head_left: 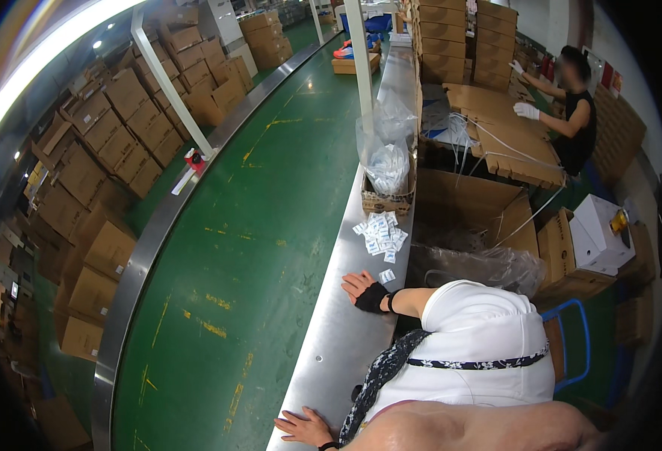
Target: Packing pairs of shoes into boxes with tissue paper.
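My right hand [368, 292], in a black fingerless glove, lies palm down on the metal edge [320, 331] of the conveyor. Its fingers are spread and hold nothing. Just beyond it lies one small white sachet [387, 276], apart from the fingers. Farther along is a loose pile of white sachets [381, 234] with blue print. Behind the pile, a cardboard box [388, 203] holds a clear plastic bag [386, 161] full of such sachets. My left hand [306, 429] rests on the same metal edge nearer the bottom, fingers apart, with nothing in it.
The green conveyor belt [248, 248] runs along the left. At the upper right, a co-worker [575, 113] in white gloves stands by flat cardboard [496, 124]. An open carton [489, 203] and a blue-framed trolley [588, 342] are to the right. Cartons [132, 113] stack beyond the belt.
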{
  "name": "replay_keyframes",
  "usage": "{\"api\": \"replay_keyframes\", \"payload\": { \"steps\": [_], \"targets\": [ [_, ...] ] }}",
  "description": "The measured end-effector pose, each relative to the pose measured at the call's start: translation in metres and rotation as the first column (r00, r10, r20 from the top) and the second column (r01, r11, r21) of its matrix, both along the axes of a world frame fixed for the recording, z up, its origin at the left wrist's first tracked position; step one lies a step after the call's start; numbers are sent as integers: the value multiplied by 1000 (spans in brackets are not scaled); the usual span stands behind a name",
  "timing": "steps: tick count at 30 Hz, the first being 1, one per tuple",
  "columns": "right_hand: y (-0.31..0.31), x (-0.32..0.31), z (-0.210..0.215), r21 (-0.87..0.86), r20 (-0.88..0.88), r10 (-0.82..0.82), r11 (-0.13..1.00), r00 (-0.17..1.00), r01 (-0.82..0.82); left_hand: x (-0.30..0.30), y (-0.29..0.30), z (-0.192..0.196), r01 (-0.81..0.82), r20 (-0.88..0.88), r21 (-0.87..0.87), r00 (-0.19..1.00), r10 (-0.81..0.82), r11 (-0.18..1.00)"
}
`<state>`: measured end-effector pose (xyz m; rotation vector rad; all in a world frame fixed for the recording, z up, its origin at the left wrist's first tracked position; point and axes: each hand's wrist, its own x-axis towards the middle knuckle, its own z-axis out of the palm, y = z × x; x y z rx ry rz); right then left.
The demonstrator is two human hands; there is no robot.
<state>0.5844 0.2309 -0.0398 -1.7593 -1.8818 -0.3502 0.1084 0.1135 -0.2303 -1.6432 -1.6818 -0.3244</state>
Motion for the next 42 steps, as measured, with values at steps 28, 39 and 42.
{"api": "replay_keyframes", "payload": {
  "steps": [28,39,42],
  "targets": [
    [-16,29,-5,-3,21,-50,999,999,50,122,8,238,104,520,-610,801,298,786],
    [-16,28,-2,13,21,-49,999,999,49,122,8,236,104,521,-614,798,302,783],
    [-15,28,-4,8,24,-43,999,999,43,122,9,235,110,526,-607,797,295,787]
  ]
}}
